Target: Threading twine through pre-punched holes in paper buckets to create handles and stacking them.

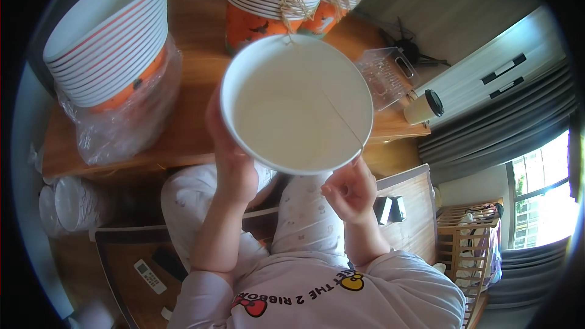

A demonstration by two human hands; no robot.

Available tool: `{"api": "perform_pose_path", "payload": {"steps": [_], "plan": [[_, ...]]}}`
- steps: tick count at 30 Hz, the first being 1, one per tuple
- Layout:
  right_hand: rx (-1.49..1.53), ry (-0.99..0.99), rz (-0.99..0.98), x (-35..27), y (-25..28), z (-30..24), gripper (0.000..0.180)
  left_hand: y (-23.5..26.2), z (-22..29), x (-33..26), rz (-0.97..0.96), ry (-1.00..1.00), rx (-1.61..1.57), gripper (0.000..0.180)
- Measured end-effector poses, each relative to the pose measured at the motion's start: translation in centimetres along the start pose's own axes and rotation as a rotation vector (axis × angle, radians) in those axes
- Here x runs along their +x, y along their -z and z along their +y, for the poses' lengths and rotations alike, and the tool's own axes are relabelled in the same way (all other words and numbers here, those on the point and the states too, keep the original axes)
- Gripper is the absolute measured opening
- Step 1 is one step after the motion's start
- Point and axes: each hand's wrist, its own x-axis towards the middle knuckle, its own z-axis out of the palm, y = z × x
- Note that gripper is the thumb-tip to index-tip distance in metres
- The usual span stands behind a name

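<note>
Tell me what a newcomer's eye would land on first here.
First comes the big white-lined bucket, its mouth facing the camera mid-view, held at its left side by the left hand, with the right hand at its lower-right rim. Next is the slanting stack of orange buckets with white rims at upper left, its lower part in clear plastic. Then the bright window at far right.

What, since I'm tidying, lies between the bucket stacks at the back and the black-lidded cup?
In the head view, a clear plastic rack lies between the bucket stacks and the cup, on the tabletop; the left hand holds a nearer bucket.
</note>
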Motion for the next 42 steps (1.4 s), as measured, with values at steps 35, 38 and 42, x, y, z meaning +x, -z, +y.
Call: {"api": "perform_pose_path", "payload": {"steps": [35, 38, 42], "plan": [[0.081, -0.444, 0.027, 0.8, 3.2, -6.5, 0.032, -5.3, 2.2, -6.3, -0.247, 0.416, -0.621, 0.029], [0.069, -0.531, -0.024, 0.6, 3.2, -5.6, 0.032, -5.5, 3.2, -5.3, -0.196, 0.283, -0.452, 0.031], [0.136, -0.57, -0.079, 0.6, 3.0, -5.1, 0.029, -4.3, 2.9, -4.7, -0.404, 0.134, -0.331, 0.025]]}}
